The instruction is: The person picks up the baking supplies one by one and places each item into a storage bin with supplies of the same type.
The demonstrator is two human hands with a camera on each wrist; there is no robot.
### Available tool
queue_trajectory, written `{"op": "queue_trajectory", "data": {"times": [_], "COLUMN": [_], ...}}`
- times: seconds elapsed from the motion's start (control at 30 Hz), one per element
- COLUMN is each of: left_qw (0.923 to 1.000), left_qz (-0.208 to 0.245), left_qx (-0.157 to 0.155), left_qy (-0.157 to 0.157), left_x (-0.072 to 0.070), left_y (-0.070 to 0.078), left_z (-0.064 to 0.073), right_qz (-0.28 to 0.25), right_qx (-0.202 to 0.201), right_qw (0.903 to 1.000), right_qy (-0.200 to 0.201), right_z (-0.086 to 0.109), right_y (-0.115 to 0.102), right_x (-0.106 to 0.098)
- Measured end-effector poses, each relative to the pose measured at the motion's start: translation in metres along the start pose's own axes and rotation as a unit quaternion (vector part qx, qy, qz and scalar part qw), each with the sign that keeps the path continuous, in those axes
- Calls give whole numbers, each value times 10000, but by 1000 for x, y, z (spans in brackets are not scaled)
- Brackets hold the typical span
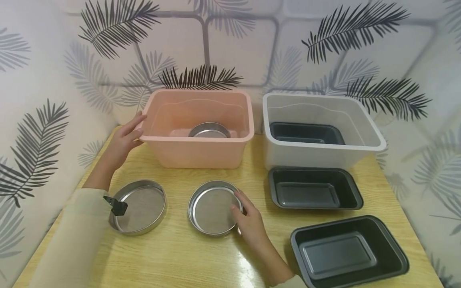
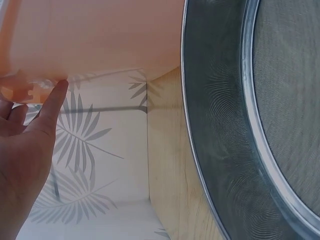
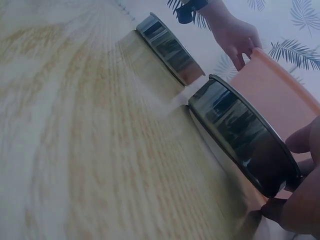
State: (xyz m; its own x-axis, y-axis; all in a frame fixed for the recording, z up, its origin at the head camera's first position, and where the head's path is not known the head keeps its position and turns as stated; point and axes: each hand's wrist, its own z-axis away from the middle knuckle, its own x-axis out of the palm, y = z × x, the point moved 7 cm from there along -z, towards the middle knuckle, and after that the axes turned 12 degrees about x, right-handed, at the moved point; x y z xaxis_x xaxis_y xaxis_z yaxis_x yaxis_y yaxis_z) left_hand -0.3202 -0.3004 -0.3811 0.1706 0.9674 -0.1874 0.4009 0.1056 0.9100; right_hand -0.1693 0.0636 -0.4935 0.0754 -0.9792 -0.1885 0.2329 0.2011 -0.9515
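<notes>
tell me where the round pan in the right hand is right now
In the head view, the round pan held by the right hand is near the centre, in front of the pink bin, with another round pan to its left.

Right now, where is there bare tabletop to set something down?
Widest: the near side of the table, between the left sleeve and right forearm. Narrower: between the left round pan and middle round pan. Crowded: the right side, two loaf pans before the white bin.

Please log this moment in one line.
left hand: holds pink bin rim | right hand: grips round metal sieve | white bin: dark loaf pan inside
</notes>
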Motion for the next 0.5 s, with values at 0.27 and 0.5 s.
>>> {"op": "queue_trajectory", "data": {"times": [0.27,0.5], "left_qw": [10000,10000], "left_qz": [26,-24], "left_qx": [3,25], "left_qy": [20,-18], "left_x": [-1,0], "left_y": [-1,0], "left_z": [-1,0], "right_qz": [-107,-103], "right_qx": [-204,-93], "right_qw": [9997,9999], "right_qy": [-95,-13], "right_z": [3,10], "right_y": [-7,-13], "right_x": [-1,-5]}}
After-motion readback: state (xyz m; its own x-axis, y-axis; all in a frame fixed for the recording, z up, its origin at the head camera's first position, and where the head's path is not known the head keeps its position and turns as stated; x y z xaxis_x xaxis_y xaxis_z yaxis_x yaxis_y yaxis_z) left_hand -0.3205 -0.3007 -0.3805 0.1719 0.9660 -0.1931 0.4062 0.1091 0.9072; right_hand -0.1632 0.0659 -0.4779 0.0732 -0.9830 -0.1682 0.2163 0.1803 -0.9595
